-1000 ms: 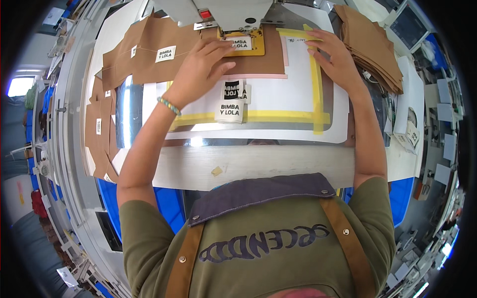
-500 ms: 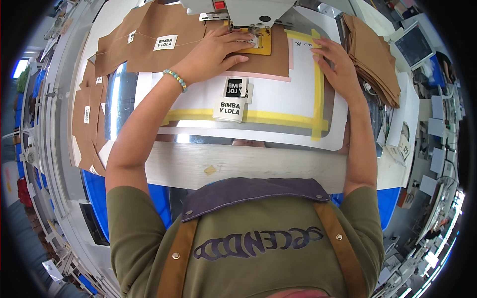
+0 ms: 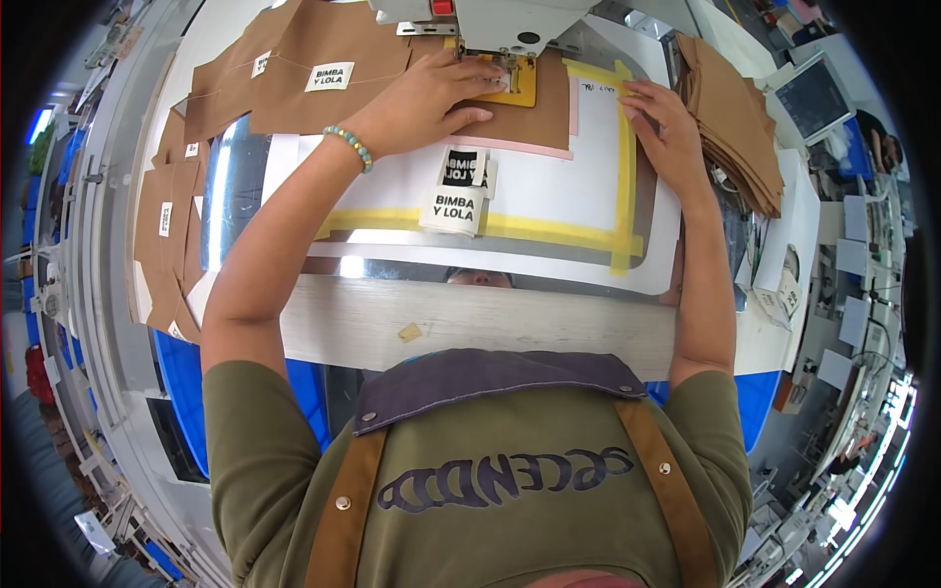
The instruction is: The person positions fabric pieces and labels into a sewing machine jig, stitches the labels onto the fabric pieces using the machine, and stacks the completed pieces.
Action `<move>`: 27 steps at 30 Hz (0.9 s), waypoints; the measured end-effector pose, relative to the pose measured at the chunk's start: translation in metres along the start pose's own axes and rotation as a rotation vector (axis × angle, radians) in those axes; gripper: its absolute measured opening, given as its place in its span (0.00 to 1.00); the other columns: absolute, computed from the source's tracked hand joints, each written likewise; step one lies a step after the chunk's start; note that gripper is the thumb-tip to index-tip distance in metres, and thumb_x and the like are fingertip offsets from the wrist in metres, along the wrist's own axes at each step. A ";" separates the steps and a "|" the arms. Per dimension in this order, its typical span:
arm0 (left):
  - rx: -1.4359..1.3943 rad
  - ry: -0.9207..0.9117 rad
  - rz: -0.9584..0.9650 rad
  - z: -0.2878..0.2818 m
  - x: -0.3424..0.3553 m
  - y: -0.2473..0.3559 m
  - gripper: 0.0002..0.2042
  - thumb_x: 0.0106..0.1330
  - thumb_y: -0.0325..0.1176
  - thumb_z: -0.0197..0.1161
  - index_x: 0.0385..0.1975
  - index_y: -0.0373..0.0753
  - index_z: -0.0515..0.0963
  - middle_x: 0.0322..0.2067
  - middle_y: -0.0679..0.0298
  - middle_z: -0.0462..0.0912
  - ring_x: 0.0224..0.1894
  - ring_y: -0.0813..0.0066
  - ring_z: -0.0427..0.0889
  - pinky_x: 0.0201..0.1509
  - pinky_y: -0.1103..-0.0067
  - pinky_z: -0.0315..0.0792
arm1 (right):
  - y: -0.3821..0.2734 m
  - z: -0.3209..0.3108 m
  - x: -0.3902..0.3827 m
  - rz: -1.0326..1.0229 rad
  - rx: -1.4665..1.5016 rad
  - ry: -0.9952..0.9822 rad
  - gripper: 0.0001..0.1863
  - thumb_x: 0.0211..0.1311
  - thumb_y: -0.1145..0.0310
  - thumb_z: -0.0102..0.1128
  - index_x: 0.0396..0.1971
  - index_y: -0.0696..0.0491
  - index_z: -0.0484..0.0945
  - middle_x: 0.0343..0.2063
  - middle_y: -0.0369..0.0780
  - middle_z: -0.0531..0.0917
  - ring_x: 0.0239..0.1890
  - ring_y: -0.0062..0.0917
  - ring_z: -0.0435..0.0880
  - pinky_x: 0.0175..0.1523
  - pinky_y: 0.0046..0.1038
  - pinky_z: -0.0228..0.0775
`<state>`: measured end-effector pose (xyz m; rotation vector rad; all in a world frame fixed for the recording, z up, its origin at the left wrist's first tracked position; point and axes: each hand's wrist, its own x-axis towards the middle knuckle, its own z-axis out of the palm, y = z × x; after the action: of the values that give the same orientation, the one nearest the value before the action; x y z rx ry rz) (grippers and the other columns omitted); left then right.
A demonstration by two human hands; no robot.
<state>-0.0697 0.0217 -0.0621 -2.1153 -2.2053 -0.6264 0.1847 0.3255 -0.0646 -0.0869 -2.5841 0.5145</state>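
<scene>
My left hand [image 3: 421,106], fingers apart, lies over a brown panel [image 3: 539,127] with pink edging, its fingertips on a yellow plate [image 3: 522,90] and partly hiding a white label under the sewing machine head [image 3: 505,24]. My right hand [image 3: 662,127] has loosely curved fingers apart, touching yellow tape [image 3: 624,191] on a white template sheet [image 3: 559,196] over a metal plate. A pile of white and black labels [image 3: 453,209] lies on the sheet between my forearms. Brown panels [image 3: 284,88] joined by thread, with labels on them, spread leftward from the machine.
A stack of brown pieces [image 3: 735,127] sits at the right, beside a white box [image 3: 784,250] and a screen [image 3: 818,98]. Blue bins [image 3: 755,412] hang below the table edge [image 3: 490,323]. Another person [image 3: 885,142] is visible at the far right.
Over the last second my left hand has moved up and right, its fingers farther over the yellow plate. My right hand has shifted slightly down relative to the tape. The view has shifted a little.
</scene>
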 end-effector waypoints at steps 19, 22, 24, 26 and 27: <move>-0.081 0.139 -0.079 -0.015 -0.017 -0.049 0.27 0.70 0.38 0.76 0.68 0.39 0.81 0.66 0.57 0.80 0.71 0.56 0.75 0.76 0.65 0.70 | -0.027 -0.004 0.007 0.002 0.145 0.039 0.11 0.74 0.68 0.68 0.52 0.53 0.90 0.59 0.39 0.89 0.65 0.38 0.83 0.71 0.38 0.74; -0.134 0.055 -0.143 -0.021 -0.026 -0.052 0.28 0.70 0.39 0.77 0.68 0.40 0.81 0.68 0.59 0.78 0.73 0.58 0.73 0.80 0.65 0.67 | -0.053 -0.007 0.008 -0.040 0.086 -0.079 0.12 0.74 0.66 0.68 0.53 0.50 0.90 0.60 0.39 0.88 0.64 0.38 0.84 0.70 0.39 0.75; -0.141 0.038 -0.142 -0.022 -0.027 -0.052 0.29 0.68 0.39 0.77 0.69 0.41 0.80 0.70 0.60 0.77 0.74 0.58 0.72 0.81 0.65 0.66 | -0.064 -0.001 0.014 -0.070 -0.021 -0.138 0.13 0.74 0.66 0.68 0.54 0.49 0.90 0.60 0.38 0.88 0.63 0.38 0.84 0.69 0.40 0.75; -0.147 0.029 -0.148 -0.022 -0.026 -0.055 0.31 0.67 0.40 0.78 0.70 0.42 0.79 0.71 0.61 0.76 0.76 0.59 0.71 0.82 0.65 0.65 | -0.070 0.001 0.016 -0.119 -0.120 -0.202 0.13 0.74 0.65 0.67 0.54 0.48 0.90 0.61 0.38 0.88 0.62 0.39 0.84 0.69 0.41 0.76; -0.133 0.015 -0.125 -0.021 -0.026 -0.057 0.32 0.66 0.40 0.79 0.71 0.43 0.78 0.71 0.61 0.76 0.76 0.59 0.70 0.83 0.65 0.64 | -0.071 0.002 0.017 -0.137 -0.163 -0.202 0.13 0.74 0.64 0.67 0.54 0.49 0.90 0.61 0.37 0.88 0.62 0.39 0.85 0.68 0.41 0.76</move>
<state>-0.1275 -0.0092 -0.0653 -2.0344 -2.3644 -0.8156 0.1708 0.2618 -0.0320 0.0914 -2.8007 0.2738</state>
